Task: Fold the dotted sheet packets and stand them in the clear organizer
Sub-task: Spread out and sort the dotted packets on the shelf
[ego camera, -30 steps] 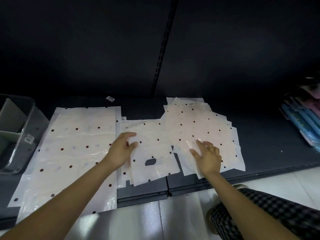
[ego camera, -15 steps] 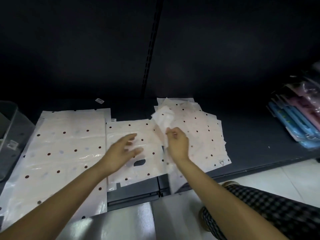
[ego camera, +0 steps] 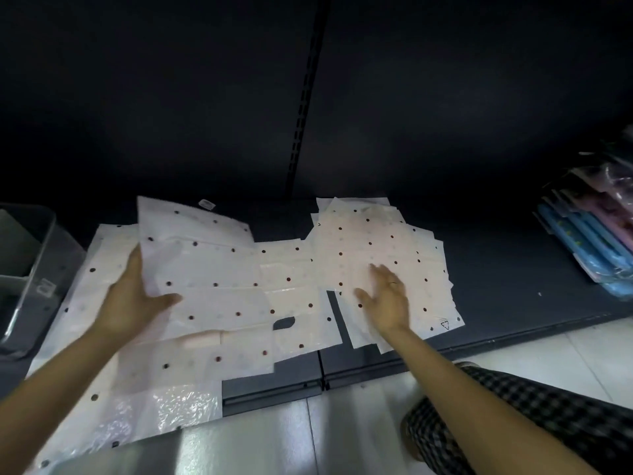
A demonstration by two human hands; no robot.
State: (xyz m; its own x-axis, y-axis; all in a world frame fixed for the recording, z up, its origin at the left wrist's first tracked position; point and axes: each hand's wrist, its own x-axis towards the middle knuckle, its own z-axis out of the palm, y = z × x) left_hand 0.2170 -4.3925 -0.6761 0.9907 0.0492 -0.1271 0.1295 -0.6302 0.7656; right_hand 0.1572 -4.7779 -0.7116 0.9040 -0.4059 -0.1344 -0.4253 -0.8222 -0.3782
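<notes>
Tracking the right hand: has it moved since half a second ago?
Yes. The right hand moved right, off the middle sheets, onto the right-hand pile of dotted sheets.

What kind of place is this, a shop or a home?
Probably a shop aisle: a dark metal display shelf with a slotted upright, a price-type label near the back, and packaged blue and pink goods stacked at the right.

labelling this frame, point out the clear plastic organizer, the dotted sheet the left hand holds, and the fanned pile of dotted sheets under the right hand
clear plastic organizer (ego camera: pixel 51 265): head view, right wall.
dotted sheet in the left hand (ego camera: pixel 205 269): head view, its middle.
fanned pile of dotted sheets (ego camera: pixel 363 241): head view, top sheet beyond the fingers.
</notes>
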